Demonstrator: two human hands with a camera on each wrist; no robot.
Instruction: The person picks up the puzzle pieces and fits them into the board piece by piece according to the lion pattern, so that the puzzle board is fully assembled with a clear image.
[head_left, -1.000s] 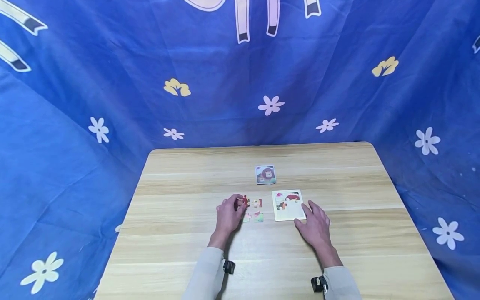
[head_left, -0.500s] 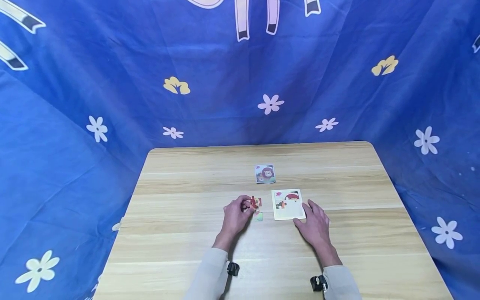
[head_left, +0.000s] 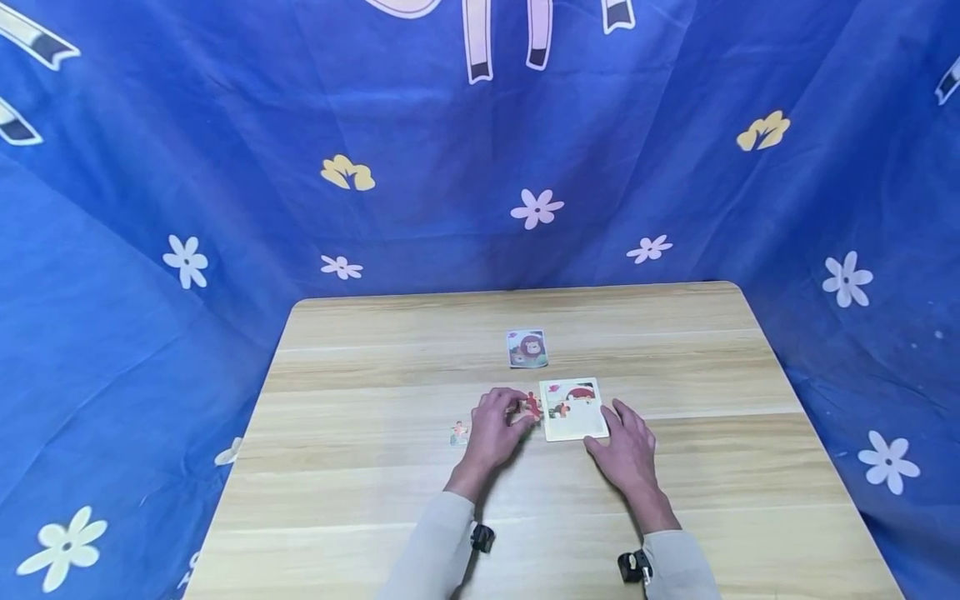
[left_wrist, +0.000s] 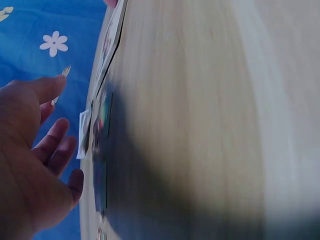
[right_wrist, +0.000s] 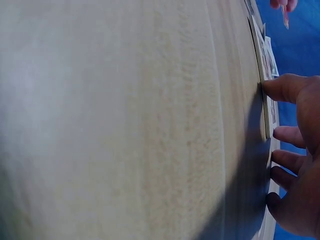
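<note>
My left hand (head_left: 497, 423) pinches a reddish jigsaw piece (head_left: 532, 406) between thumb and forefinger, just left of the puzzle board (head_left: 570, 429). In the left wrist view this piece (left_wrist: 66, 71) appears edge-on, raised above the table, with the other fingers loosely bent. Several pieces are set in the white-bordered board, mostly along its top and left; its lower right is bare. My right hand (head_left: 626, 446) rests with spread fingers at the board's lower right corner, thumb (right_wrist: 282, 87) on the near edge and forefinger at the right side. Loose pieces under the left hand are mostly hidden.
A lion picture card (head_left: 527, 348) lies behind the board. One loose jigsaw piece (head_left: 459, 432) shows left of my left hand. The wooden table (head_left: 360, 467) meets a blue patterned cloth (head_left: 420, 208) at the back and sides.
My left hand has moved right with the jigsaw piece, from above the loose pieces to the board's left edge. The right hand has stayed at the board's corner.
</note>
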